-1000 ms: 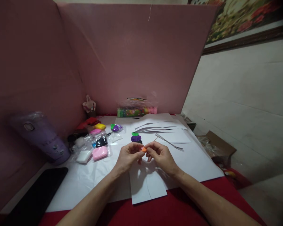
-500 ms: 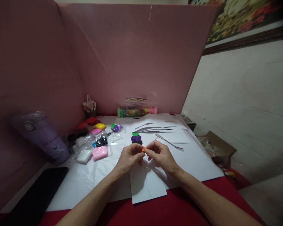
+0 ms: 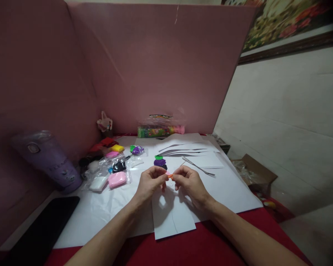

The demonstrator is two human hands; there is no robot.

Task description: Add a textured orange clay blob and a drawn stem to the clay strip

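A small orange piece of modelling clay [image 3: 170,176] is stretched between my two hands above the paper. My left hand [image 3: 152,181] pinches one end with thumb and fingertips. At the other end, my right hand [image 3: 189,181] pinches it likewise. Beneath them lies a white sheet [image 3: 173,218] with a thin curved line. Just beyond my fingers, a green clay patch [image 3: 158,157], a purple clay patch [image 3: 159,162] and a dark one sit in a column on the sheet. A bit of pink shows behind the orange clay, partly hidden by my fingers.
Bagged clay blocks, among them a pink one [image 3: 117,179], lie to the left beside a purple tumbler [image 3: 55,162] and a black phone-like slab [image 3: 44,229]. A metal tool [image 3: 198,166] rests right of my hands. An open cardboard box [image 3: 255,171] stands at the far right.
My hands have drawn slightly apart, and the orange clay between them shows longer. A pink bit behind it has come into view.
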